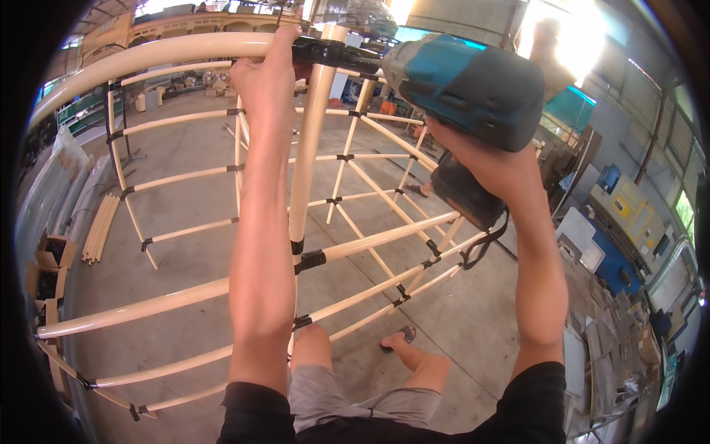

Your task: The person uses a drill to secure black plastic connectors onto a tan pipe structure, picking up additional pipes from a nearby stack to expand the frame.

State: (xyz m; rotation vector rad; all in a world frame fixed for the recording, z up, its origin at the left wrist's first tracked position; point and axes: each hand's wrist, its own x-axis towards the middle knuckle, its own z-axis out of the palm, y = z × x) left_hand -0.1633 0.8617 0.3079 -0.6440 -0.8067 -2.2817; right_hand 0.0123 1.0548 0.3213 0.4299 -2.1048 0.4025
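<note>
My left hand is raised and closed around the end of a cream top pipe, right beside a black pipe joint. That joint also clasps the top of an upright cream pipe. In my right hand is a teal and black cordless drill, held level with its nose pointing left at the joint. Whether its tip touches a screw cannot be made out. The drill's black battery hangs below my grip, with a dark strap dangling from it. My left fingertips are partly hidden.
A frame of cream pipes and black joints surrounds me, with low rails crossing before my legs. Loose pipes and open cardboard boxes lie left. Stacked panels stand right. Another person's sandalled foot shows beyond the frame.
</note>
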